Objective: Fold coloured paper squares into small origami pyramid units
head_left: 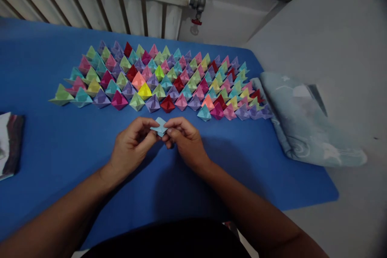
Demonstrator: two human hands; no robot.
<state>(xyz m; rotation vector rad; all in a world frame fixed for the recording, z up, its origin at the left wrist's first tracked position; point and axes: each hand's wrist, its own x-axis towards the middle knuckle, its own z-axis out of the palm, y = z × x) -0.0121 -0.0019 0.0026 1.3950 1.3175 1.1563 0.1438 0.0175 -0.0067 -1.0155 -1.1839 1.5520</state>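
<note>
Between my two hands is a small piece of light blue folded paper (pixel 161 127), held just above the blue table. My left hand (pixel 131 139) pinches its left side between thumb and fingers. On the right side, my right hand (pixel 186 137) grips it the same way, with the other fingers curled beneath. Beyond my hands stand several rows of folded paper boats (pixel 167 104) in pink, purple, green, yellow, red and blue. The closest row lies a little past my fingertips, with a light blue boat (pixel 204 113) near its middle right.
The blue tabletop (pixel 75 141) reaches back to a white radiator (pixel 133 12) and a pipe valve (pixel 198 8). A folded grey-blue patterned cloth (pixel 311 125) lies over the right edge. At the far left sits a dark-edged packet (pixel 12 145).
</note>
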